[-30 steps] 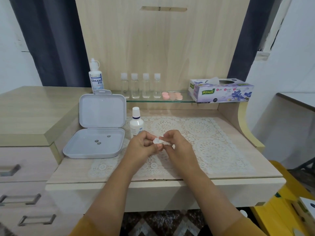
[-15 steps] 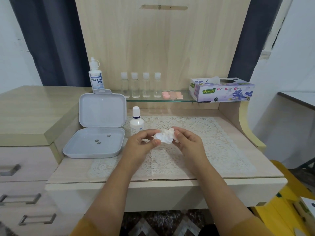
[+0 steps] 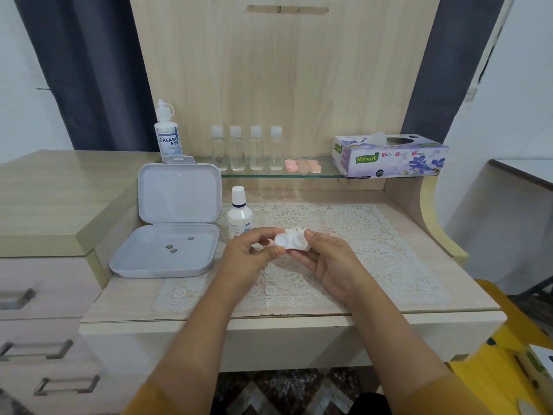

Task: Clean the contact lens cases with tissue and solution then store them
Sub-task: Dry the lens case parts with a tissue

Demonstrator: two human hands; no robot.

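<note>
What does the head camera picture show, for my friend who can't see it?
Two hands, left hand and right hand, hold a white contact lens case above a lace mat on a desk. An open grey box lies to the left beside a small white bottle, and a tissue box sits on a glass shelf behind.

White lens case; grey box; cream lace mat; purple floral tissue box.

Bright, even indoor light; soft shadows; wide-angle bending at edges; slight blur.
</note>
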